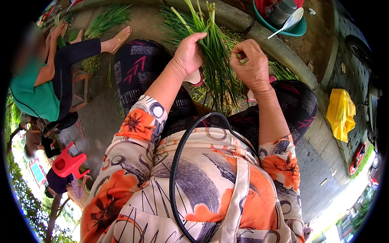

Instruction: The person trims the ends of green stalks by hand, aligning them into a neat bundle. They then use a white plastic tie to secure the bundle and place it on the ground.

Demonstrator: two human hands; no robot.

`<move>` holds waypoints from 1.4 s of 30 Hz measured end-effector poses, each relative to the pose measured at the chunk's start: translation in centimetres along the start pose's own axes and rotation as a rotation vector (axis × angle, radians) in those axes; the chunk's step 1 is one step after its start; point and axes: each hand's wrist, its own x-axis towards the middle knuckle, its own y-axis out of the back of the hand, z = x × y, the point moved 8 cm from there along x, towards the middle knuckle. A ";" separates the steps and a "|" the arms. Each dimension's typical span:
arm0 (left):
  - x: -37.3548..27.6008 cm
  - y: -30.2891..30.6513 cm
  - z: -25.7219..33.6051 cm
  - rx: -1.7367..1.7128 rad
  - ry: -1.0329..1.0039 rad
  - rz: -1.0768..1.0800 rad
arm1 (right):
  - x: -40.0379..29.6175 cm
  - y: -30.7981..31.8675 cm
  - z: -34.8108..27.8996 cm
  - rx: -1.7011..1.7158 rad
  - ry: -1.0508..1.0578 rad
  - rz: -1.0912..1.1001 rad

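My left hand [189, 54] is closed around a bunch of long green stalks [216, 60], which look like garlic chives or scallions. Their pale ends point away from me, and the dark green leaves hang down between my knees. Just right of the bunch is my right hand [250, 66], its fingers curled in and the thumb bent near the forefinger. Whether a thin stalk is pinched there cannot be made out. Beneath the bunch, yellowish-green trimmings [234, 106] litter the ground between my feet. More green stalks [179, 25] lie on the ground beyond my left hand.
A teal basin [299, 30] beyond the kerb [267, 39] holds a metal flask [282, 12] and a hand fan [293, 19]. At left sits a person in a green top [36, 97], near another heap of stalks [108, 21]. A yellow bag [341, 115] lies right; a red plastic stool [68, 161] stands left.
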 end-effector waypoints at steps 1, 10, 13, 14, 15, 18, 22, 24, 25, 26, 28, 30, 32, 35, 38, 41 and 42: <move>0.1 0.4 0.4 -0.022 -0.012 -0.005 | 0.1 0.3 0.2 0.011 -0.012 0.022; -0.1 2.6 2.6 -0.077 -0.112 -0.003 | 0.3 2.3 2.8 0.035 -0.203 0.111; 0.0 2.6 2.6 -0.074 -0.114 0.002 | -0.3 1.2 3.2 -0.336 0.118 -0.023; 0.1 2.5 2.6 -0.069 -0.117 0.006 | -1.1 0.4 4.5 -0.409 0.102 -0.072; 0.0 2.3 2.6 -0.069 -0.118 0.003 | -1.3 -0.3 4.6 -0.479 0.091 -0.125; 0.0 2.0 2.4 -0.069 -0.125 0.005 | -2.6 -1.6 7.3 -0.309 -0.409 -0.280; 0.1 1.8 1.8 -0.093 -0.109 0.022 | -1.5 -2.2 4.2 -0.077 -0.364 -0.262; 0.0 1.2 1.5 -0.122 -0.084 0.021 | -1.6 -2.4 3.2 -0.041 -0.218 -0.139; 0.1 1.1 1.4 -0.113 -0.087 0.013 | -1.7 -2.6 3.4 -0.033 -0.264 -0.162; 0.1 0.9 1.3 -0.104 -0.090 0.006 | -1.8 -2.9 3.7 -0.025 -0.310 -0.184; 0.1 0.6 1.3 -0.097 -0.085 -0.008 | -2.0 -2.9 4.3 -0.005 -0.384 -0.196; 0.0 0.3 1.2 -0.106 -0.071 -0.023 | -2.2 -2.7 5.2 0.015 -0.438 -0.174; 0.0 0.2 1.2 -0.114 -0.065 -0.034 | -2.1 -2.4 5.4 0.040 -0.434 -0.138; -0.2 0.0 1.1 -0.085 -0.066 -0.027 | -1.8 -2.3 4.4 0.060 -0.383 -0.108; -0.4 -0.6 0.6 -0.120 -0.034 -0.009 | -1.6 -2.5 3.5 -0.012 -0.385 -0.125; -0.3 -1.2 0.3 -0.104 -0.037 -0.017 | -1.5 -2.4 3.7 -0.058 -0.372 -0.121; -0.4 -1.2 0.3 -0.097 -0.037 -0.009 | -1.5 -2.4 3.7 -0.047 -0.360 -0.099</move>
